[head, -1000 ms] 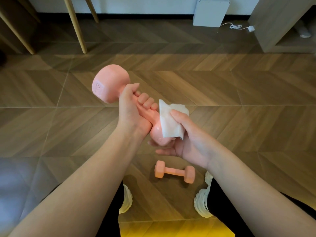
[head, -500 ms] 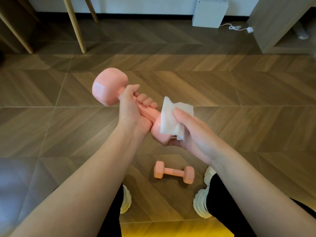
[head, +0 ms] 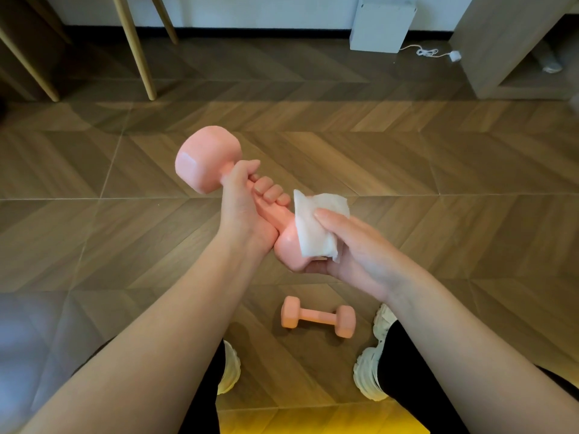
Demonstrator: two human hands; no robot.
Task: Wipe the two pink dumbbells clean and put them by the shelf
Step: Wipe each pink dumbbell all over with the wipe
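I have the left hand (head: 241, 208) curled tight round the handle of a smooth pink dumbbell with rounded heads (head: 205, 161). It is raised at a slant above the brown herringbone wood floor (head: 438, 167), far head up and left, near head low toward me. The right hand (head: 357, 252) cups that near head from beneath, its thumb pressing a folded white paper wipe (head: 313, 233) against it.

The second pink dumbbell (head: 318, 316) lies on its side on the floor, between the white trainers (head: 369, 371); I judge it is waiting its turn. The pale wooden shelf unit (head: 501, 42) stands well apart, upper right.

My worry is the handle. To wipe under the left fingers I must regrip, and the coating looks slick. If it slips then, the weight drops onto the trainers or the dumbbell below. The wipe, pinned mainly by the thumb, could also bunch and slide off.
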